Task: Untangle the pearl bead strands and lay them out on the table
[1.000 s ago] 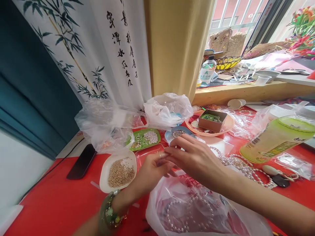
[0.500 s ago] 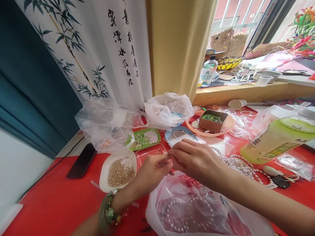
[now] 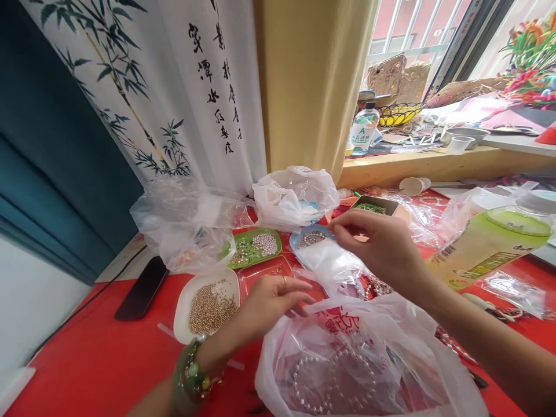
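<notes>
My left hand (image 3: 275, 301) has its fingers stretched out and apart, beside the red tray (image 3: 249, 277) and the near plastic bag (image 3: 278, 347). It wears a ring and a green bead bracelet (image 3: 192, 368). Higher up, my right hand (image 3: 376, 237) is pinched closed near the blue plate (image 3: 295, 238); whatever sits between its fingertips is too small to make out. Pearl-like bead strings (image 3: 354, 359) show through the bag. Gold beads (image 3: 211, 310) fill part of a cream bowl (image 3: 180, 313), left of my left hand.
A green tray (image 3: 278, 238) holds pale beads. Behind my right hand stands a box (image 3: 393, 209) of green strands. A tilted bottle (image 3: 495, 249) lies to the right, a black phone (image 3: 142, 288) to the left. Crumpled clear bags (image 3: 182, 220) rest against the curtain.
My hands, together at the fingertips before, have come apart. The right hand has moved up and to the right; the left fingers have spread. Red-dark bead strings now show under the right arm.
</notes>
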Demonstrator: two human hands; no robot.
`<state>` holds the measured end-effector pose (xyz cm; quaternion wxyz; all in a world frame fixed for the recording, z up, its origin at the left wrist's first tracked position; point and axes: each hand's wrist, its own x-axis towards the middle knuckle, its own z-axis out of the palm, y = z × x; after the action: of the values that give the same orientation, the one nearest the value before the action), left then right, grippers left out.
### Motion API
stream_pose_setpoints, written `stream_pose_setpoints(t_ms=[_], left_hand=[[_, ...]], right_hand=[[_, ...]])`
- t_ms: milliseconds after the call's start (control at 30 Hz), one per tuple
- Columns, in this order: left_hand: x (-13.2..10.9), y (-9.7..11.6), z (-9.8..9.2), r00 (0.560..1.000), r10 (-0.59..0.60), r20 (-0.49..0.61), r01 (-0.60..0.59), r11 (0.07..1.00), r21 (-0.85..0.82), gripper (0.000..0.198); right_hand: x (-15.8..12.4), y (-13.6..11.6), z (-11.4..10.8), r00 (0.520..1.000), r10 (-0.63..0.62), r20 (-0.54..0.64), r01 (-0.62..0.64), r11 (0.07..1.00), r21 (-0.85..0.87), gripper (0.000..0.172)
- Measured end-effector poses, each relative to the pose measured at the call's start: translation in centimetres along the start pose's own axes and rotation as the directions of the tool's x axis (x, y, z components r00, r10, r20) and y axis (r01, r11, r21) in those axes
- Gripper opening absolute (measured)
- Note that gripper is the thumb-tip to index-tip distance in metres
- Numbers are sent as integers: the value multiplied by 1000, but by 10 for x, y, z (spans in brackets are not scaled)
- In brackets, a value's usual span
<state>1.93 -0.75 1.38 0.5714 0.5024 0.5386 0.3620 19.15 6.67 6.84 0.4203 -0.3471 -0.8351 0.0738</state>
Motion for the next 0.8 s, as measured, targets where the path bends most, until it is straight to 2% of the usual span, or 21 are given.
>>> stream_pose_setpoints(t_ms=[33, 100, 167, 233, 367, 567, 700, 800], left_hand=[[1, 0, -1, 1000, -13, -13, 13, 1000, -27, 24], [2, 0, -1, 999, -18, -34, 15, 998, -64, 24], [0, 3, -1, 1000, 8, -18, -9, 998, -63, 24], [-2, 6, 0, 999, 51, 11, -50, 998, -40, 25], [-6, 8, 3, 996, 86, 14, -86, 996, 9, 24], [-4, 4, 5, 997, 67, -22, -67, 997, 29, 30], [-4, 5, 7, 1000, 15, -12, -15, 1000, 9, 27], [-4, 6, 6, 1000, 0, -26, 0, 1000, -2, 22]], right_hand=[[0, -1, -4, 1000, 0, 18, 0, 1000, 22, 13], [-5, -5, -9, 991, -110, 71, 109, 994, 22, 10], [-13, -11, -6, 955, -266, 132, 273, 961, -35, 12], [-21, -16, 3, 913, -364, 184, 387, 916, -107, 19], [-25, -19, 17, 875, -417, 247, 469, 858, -211, 21], [-21, -17, 19, 817, -505, 277, 571, 776, -268, 23], [-22, -13, 25, 818, -499, 288, 571, 767, -294, 27], [-17, -1, 28, 893, -414, 177, 450, 839, -306, 25]])
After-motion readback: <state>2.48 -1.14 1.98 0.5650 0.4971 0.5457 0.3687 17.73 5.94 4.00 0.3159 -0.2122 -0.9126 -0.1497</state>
